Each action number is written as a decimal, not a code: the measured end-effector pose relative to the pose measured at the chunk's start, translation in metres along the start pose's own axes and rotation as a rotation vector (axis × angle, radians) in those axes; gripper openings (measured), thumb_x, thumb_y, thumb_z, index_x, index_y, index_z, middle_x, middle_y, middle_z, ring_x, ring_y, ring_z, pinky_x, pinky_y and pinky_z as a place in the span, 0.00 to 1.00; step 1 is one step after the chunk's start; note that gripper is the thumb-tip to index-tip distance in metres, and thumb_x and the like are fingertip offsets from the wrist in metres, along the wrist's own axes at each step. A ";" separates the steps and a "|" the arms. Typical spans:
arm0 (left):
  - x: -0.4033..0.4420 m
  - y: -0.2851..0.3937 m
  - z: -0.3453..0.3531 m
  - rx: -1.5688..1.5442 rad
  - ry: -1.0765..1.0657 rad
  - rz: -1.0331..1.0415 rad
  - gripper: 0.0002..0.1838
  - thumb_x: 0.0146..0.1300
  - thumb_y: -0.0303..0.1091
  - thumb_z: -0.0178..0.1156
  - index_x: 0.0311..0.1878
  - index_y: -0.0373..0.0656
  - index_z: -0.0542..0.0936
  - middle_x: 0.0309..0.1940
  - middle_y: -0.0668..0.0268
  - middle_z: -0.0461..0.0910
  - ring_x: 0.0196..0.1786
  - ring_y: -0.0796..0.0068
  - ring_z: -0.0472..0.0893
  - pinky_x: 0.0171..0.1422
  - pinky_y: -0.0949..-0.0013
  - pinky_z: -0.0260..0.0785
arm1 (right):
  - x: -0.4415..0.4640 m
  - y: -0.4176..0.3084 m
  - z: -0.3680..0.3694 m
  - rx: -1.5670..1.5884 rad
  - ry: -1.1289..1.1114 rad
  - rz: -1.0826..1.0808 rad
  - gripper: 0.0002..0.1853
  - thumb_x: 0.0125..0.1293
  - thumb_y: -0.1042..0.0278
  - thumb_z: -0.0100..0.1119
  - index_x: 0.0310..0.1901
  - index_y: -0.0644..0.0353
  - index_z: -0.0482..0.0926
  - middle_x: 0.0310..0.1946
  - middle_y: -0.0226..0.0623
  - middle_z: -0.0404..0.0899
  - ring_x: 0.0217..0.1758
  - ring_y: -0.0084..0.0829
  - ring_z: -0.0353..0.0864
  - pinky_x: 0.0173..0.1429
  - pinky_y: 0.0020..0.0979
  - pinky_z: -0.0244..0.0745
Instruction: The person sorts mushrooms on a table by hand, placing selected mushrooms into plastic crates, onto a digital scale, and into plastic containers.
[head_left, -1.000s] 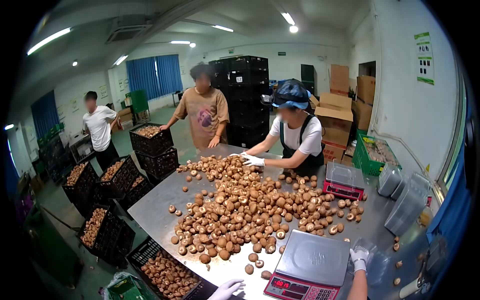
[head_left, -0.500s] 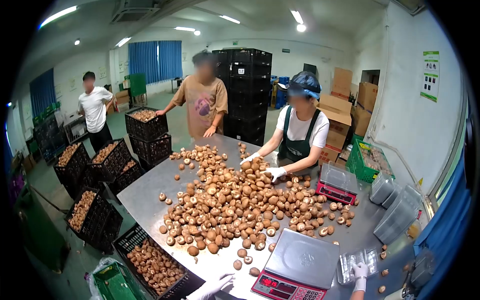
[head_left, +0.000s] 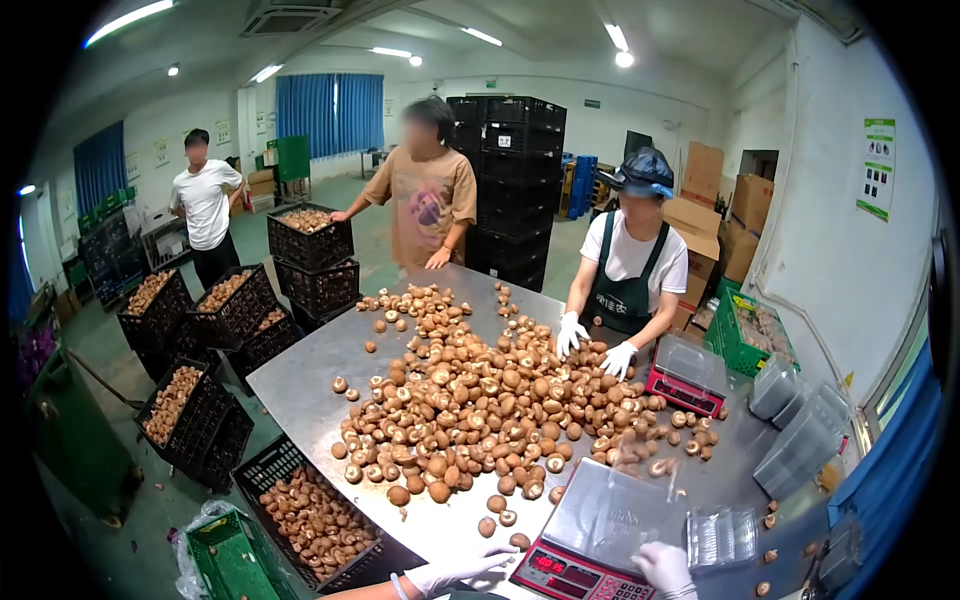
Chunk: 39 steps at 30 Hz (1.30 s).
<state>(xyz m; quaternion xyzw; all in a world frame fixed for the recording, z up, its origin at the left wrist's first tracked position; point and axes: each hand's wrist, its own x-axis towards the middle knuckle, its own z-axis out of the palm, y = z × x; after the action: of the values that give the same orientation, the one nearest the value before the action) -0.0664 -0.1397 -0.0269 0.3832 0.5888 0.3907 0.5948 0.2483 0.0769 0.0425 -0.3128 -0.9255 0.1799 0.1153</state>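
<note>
My left hand (head_left: 460,571), in a white glove, stretches its fingers over the near table edge, left of the digital scale (head_left: 607,520), and holds nothing. My gloved right hand (head_left: 665,568) is at the scale's near right corner, a little blurred, fingers apart, with nothing visible in it. Right of the scale lie clear plastic trays (head_left: 722,537). A big heap of brown mushrooms (head_left: 480,385) spreads beyond the scale, with a few loose mushrooms (head_left: 487,527) near my left hand. Some mushrooms (head_left: 630,450) behind the scale look smeared.
Across the table (head_left: 300,385), a co-worker in an apron (head_left: 625,290) has gloved hands on the heap beside a second scale (head_left: 685,375). Clear containers (head_left: 800,445) stand at right. Mushroom crates (head_left: 310,525) and a green crate (head_left: 235,555) sit at lower left. Two more people stand behind.
My right hand has left the clear trays and moved left to the scale. My left hand reaches slightly further in. The co-worker's hands have shifted on the heap, and the view has shifted slightly.
</note>
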 end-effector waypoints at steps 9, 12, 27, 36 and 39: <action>-0.043 -0.001 -0.083 -0.055 0.155 0.061 0.23 0.72 0.44 0.51 0.64 0.41 0.70 0.52 0.64 0.79 0.54 0.76 0.77 0.58 0.75 0.70 | 0.002 -0.083 -0.006 0.068 0.281 0.187 0.18 0.60 0.66 0.62 0.51 0.61 0.79 0.47 0.41 0.80 0.54 0.41 0.77 0.61 0.35 0.70; -0.052 -0.032 -0.125 -0.256 0.197 0.023 0.20 0.72 0.38 0.50 0.62 0.39 0.70 0.56 0.61 0.75 0.59 0.73 0.74 0.62 0.73 0.69 | 0.024 -0.130 0.004 0.004 0.349 0.173 0.15 0.62 0.67 0.60 0.50 0.59 0.80 0.45 0.41 0.80 0.52 0.41 0.77 0.57 0.36 0.71; -0.138 -0.103 -0.248 -0.327 0.509 0.116 0.19 0.72 0.34 0.48 0.60 0.31 0.72 0.47 0.59 0.82 0.50 0.73 0.80 0.57 0.73 0.70 | 0.104 -0.230 0.136 0.000 0.125 0.078 0.16 0.56 0.59 0.64 0.45 0.53 0.81 0.30 0.38 0.79 0.35 0.41 0.80 0.41 0.38 0.76; -0.155 -0.108 -0.266 -0.352 0.618 0.164 0.16 0.70 0.32 0.51 0.56 0.31 0.74 0.45 0.61 0.82 0.49 0.74 0.79 0.56 0.73 0.70 | 0.130 -0.259 0.149 0.021 0.067 0.040 0.16 0.56 0.61 0.64 0.46 0.56 0.80 0.38 0.43 0.80 0.42 0.46 0.80 0.46 0.41 0.75; -0.150 -0.113 -0.274 -0.405 0.687 0.110 0.16 0.70 0.31 0.52 0.56 0.32 0.74 0.47 0.60 0.81 0.51 0.73 0.79 0.58 0.73 0.70 | 0.132 -0.261 0.151 -0.017 0.005 0.066 0.16 0.57 0.61 0.64 0.46 0.57 0.79 0.38 0.43 0.80 0.42 0.46 0.80 0.46 0.41 0.75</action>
<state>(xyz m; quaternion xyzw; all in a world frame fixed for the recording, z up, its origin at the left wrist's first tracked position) -0.3386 -0.3239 -0.0741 0.1365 0.6430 0.6354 0.4051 -0.0438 -0.0738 0.0244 -0.3445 -0.9159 0.1749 0.1088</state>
